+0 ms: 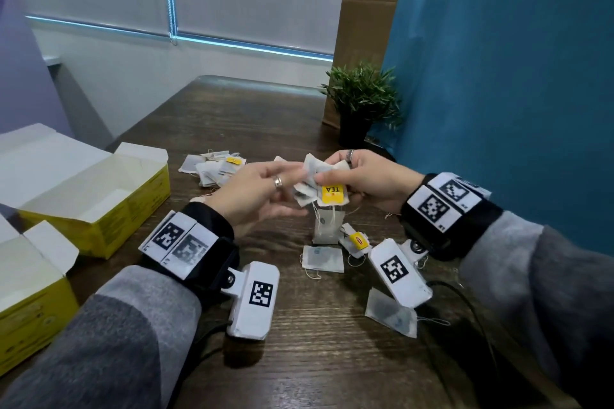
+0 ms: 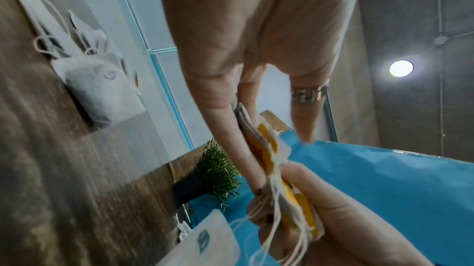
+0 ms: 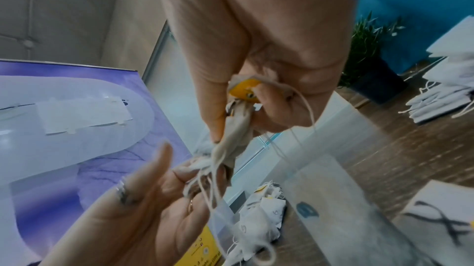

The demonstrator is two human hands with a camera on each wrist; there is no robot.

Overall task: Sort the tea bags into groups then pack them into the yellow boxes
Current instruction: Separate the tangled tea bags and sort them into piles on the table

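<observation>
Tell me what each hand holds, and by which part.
The right hand grips a bunch of tea bags by its upper edge. The left hand pinches the same bunch at its left side.

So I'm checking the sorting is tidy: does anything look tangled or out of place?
Yes: the bunch of tea bags gripped by the right hand is crumpled, strings dangling loose; one bag hangs below it.

Yellow boxes (image 1: 133, 209), white inside
</observation>
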